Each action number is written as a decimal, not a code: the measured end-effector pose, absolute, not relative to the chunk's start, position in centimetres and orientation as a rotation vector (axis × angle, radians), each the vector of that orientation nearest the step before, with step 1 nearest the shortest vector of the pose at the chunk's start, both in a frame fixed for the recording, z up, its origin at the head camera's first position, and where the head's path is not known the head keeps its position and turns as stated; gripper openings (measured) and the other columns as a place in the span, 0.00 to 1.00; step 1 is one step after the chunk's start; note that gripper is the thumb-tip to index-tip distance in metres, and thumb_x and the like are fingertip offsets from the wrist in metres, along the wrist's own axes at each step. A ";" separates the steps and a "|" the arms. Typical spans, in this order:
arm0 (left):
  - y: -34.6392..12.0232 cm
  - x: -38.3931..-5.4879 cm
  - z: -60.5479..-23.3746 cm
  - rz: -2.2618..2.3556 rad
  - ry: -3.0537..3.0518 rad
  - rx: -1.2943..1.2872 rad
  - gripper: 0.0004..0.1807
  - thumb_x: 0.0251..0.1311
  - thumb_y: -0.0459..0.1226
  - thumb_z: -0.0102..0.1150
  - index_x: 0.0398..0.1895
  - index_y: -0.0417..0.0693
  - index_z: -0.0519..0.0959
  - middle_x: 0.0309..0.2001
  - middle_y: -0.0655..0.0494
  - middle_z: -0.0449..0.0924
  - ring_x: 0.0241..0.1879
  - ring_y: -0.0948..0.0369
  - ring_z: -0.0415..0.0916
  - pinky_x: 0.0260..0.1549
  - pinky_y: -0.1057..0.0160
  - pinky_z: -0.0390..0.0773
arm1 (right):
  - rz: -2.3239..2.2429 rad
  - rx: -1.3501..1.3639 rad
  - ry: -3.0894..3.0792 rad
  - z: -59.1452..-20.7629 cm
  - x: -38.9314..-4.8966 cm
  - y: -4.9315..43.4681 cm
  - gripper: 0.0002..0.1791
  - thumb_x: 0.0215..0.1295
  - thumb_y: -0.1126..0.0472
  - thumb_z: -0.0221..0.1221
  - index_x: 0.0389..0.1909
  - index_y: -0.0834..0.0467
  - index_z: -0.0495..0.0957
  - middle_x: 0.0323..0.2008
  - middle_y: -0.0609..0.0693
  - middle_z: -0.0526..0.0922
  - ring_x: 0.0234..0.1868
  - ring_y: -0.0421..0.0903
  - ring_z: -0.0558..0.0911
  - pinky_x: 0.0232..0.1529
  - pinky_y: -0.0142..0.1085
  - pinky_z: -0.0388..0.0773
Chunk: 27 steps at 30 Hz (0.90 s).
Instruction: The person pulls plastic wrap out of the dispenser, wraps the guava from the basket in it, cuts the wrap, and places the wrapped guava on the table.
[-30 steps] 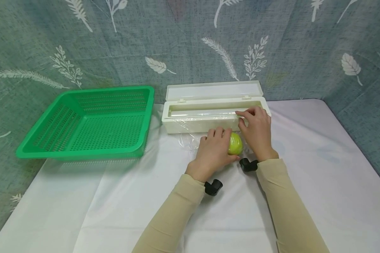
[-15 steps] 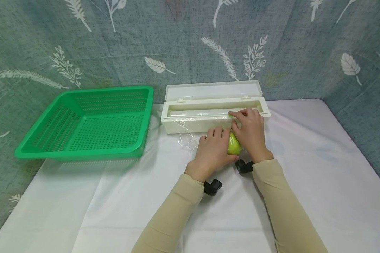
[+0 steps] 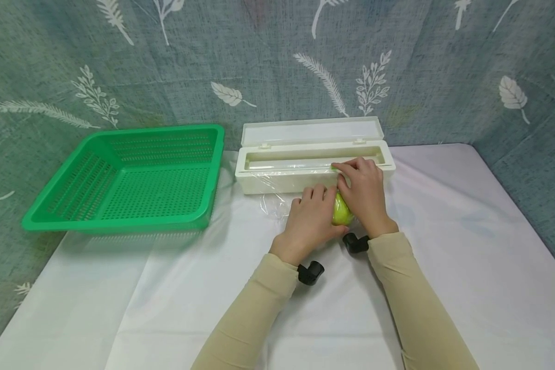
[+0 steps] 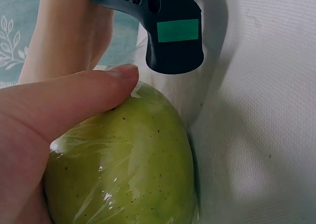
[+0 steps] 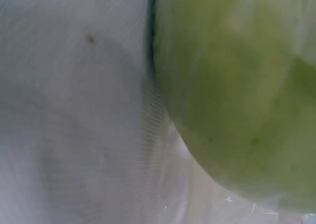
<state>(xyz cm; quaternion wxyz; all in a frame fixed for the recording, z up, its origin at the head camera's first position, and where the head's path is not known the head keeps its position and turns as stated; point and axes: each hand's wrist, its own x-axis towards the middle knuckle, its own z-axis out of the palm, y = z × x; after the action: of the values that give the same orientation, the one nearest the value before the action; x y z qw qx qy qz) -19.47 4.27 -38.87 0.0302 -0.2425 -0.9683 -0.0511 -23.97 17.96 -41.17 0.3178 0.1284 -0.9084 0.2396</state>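
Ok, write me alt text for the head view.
The left hand grips a green fruit covered in clear film, while the right hand touches the front edge of an open white box just behind it. A green basket stands at the left on the white cloth.

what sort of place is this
Probably a small filming corner rather than a working kitchen: a white-clothed table, a leaf-print curtain right behind it, and two wrist-worn black cameras.
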 end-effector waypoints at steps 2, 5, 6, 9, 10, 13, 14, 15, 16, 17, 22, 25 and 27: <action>4.3 -19.5 -38.9 -0.162 -2.990 -0.747 0.46 0.40 0.64 0.59 0.60 0.50 0.60 0.47 0.54 0.63 0.47 0.54 0.62 0.37 0.54 0.69 | 0.633 0.346 -2.392 -41.2 -23.9 18.0 0.13 0.57 0.65 0.56 0.42 0.53 0.81 0.37 0.52 0.76 0.38 0.53 0.71 0.44 0.50 0.63; 4.3 -19.5 -38.9 -0.167 -3.000 -0.747 0.46 0.41 0.64 0.59 0.61 0.50 0.60 0.48 0.54 0.63 0.48 0.54 0.62 0.37 0.54 0.69 | 0.643 0.355 -2.390 -41.2 -23.9 18.0 0.13 0.56 0.66 0.56 0.42 0.54 0.81 0.37 0.51 0.77 0.38 0.53 0.71 0.45 0.50 0.63; 4.3 -19.5 -38.9 -0.169 -3.000 -0.747 0.46 0.41 0.64 0.59 0.61 0.50 0.60 0.48 0.54 0.63 0.48 0.54 0.62 0.37 0.54 0.69 | 0.646 0.357 -2.388 -41.2 -23.9 18.0 0.13 0.56 0.66 0.56 0.42 0.54 0.81 0.38 0.52 0.77 0.38 0.53 0.71 0.46 0.50 0.63; 4.3 -19.6 -38.9 -0.171 -2.998 -0.747 0.46 0.41 0.64 0.58 0.61 0.51 0.59 0.48 0.54 0.63 0.47 0.54 0.62 0.37 0.54 0.69 | 0.648 0.358 -2.385 -41.1 -24.0 18.0 0.13 0.56 0.66 0.56 0.42 0.54 0.81 0.38 0.52 0.77 0.39 0.53 0.71 0.46 0.49 0.63; 4.3 -19.6 -38.9 -0.172 -2.996 -0.747 0.46 0.41 0.64 0.58 0.61 0.51 0.59 0.48 0.54 0.63 0.47 0.54 0.62 0.37 0.54 0.69 | 0.650 0.359 -2.384 -41.1 -24.0 18.0 0.13 0.56 0.66 0.56 0.42 0.54 0.81 0.38 0.51 0.77 0.39 0.53 0.71 0.45 0.49 0.63; 4.2 -19.7 -38.9 -0.184 -3.000 -0.749 0.46 0.41 0.64 0.59 0.61 0.51 0.59 0.48 0.54 0.63 0.48 0.54 0.62 0.37 0.54 0.69 | 0.656 0.366 -2.388 -41.1 -24.0 18.0 0.13 0.56 0.67 0.56 0.42 0.54 0.81 0.38 0.51 0.78 0.39 0.53 0.71 0.45 0.49 0.63; 4.2 -19.7 -38.9 -0.188 -3.003 -0.750 0.46 0.41 0.64 0.59 0.62 0.51 0.59 0.48 0.54 0.63 0.48 0.54 0.62 0.38 0.54 0.69 | 0.659 0.369 -2.390 -41.2 -24.0 18.0 0.13 0.56 0.67 0.56 0.42 0.54 0.81 0.38 0.51 0.78 0.39 0.53 0.71 0.44 0.49 0.63; 4.2 -19.7 -38.9 -0.194 -3.005 -0.753 0.47 0.41 0.63 0.59 0.62 0.51 0.59 0.49 0.54 0.63 0.48 0.54 0.62 0.38 0.54 0.69 | 0.662 0.372 -2.392 -41.2 -24.0 18.0 0.13 0.56 0.67 0.56 0.42 0.54 0.81 0.38 0.51 0.78 0.39 0.52 0.71 0.44 0.49 0.63; 4.2 -19.7 -38.9 -0.199 -3.008 -0.757 0.47 0.41 0.63 0.59 0.62 0.51 0.59 0.49 0.54 0.63 0.48 0.54 0.62 0.38 0.54 0.69 | 0.666 0.373 -2.393 -41.2 -24.0 18.0 0.13 0.56 0.67 0.56 0.42 0.54 0.81 0.38 0.51 0.78 0.39 0.52 0.71 0.45 0.49 0.63; 4.1 -19.7 -38.9 -0.207 -3.008 -0.761 0.47 0.41 0.63 0.59 0.62 0.51 0.58 0.49 0.54 0.63 0.49 0.54 0.62 0.39 0.54 0.69 | 0.669 0.374 -2.394 -41.2 -24.0 18.0 0.13 0.57 0.67 0.56 0.43 0.54 0.81 0.39 0.51 0.78 0.39 0.52 0.71 0.45 0.49 0.62; 3.9 -19.9 -38.8 -0.244 -3.015 -0.778 0.47 0.41 0.63 0.59 0.62 0.51 0.58 0.50 0.54 0.62 0.50 0.54 0.61 0.40 0.54 0.69 | 0.692 0.369 -2.397 -41.1 -24.1 18.0 0.13 0.56 0.66 0.56 0.43 0.54 0.81 0.39 0.50 0.78 0.40 0.52 0.71 0.46 0.49 0.62; 3.8 -19.9 -38.8 -0.271 -3.030 -0.789 0.47 0.41 0.64 0.58 0.62 0.51 0.58 0.50 0.54 0.62 0.49 0.55 0.61 0.41 0.54 0.69 | 0.697 0.372 -2.407 -41.2 -24.1 18.0 0.14 0.57 0.66 0.56 0.44 0.54 0.81 0.39 0.50 0.78 0.40 0.52 0.71 0.46 0.49 0.62; 3.7 -20.0 -38.8 -0.296 -3.040 -0.801 0.46 0.42 0.64 0.57 0.62 0.51 0.57 0.50 0.54 0.62 0.49 0.55 0.60 0.42 0.54 0.68 | 0.698 0.376 -2.411 -41.2 -24.1 18.0 0.14 0.57 0.66 0.56 0.44 0.54 0.80 0.40 0.50 0.78 0.40 0.52 0.71 0.46 0.48 0.62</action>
<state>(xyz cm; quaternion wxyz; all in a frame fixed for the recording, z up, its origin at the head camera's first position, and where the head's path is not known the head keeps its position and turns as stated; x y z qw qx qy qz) -19.98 3.71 -38.81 -0.0080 -0.2538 -0.9627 -0.0936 -24.12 18.01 -41.18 0.2973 0.1416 -0.9069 0.2627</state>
